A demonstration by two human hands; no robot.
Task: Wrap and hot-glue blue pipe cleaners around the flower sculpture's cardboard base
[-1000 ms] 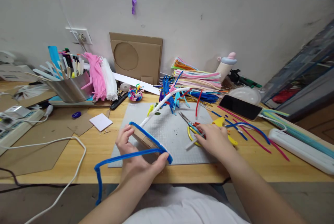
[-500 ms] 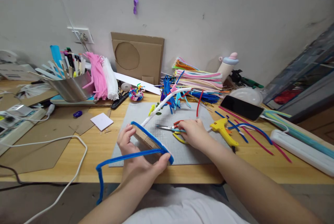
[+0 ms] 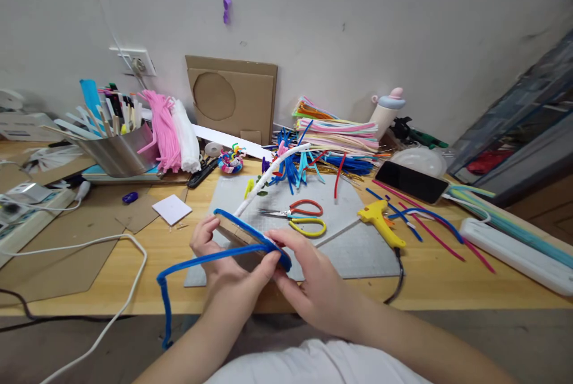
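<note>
Scissors (image 3: 286, 214) now down on the mat (image 3: 349, 258), so the right hand (image 3: 324, 288) is free, fingers pinching the blue-edged cardboard piece (image 3: 237, 232) above the surface (image 3: 134, 282), left hand's (image 3: 233, 282) fingers gripping across it

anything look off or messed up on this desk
Nothing looks spilled or broken. A few untidy spots: the blue strip trails off the held cardboard piece with a sharp bend, perhaps just unfinished. Small crumbs lie beside the white square, and the scissors lie on the mat with their blades slightly apart.
</note>
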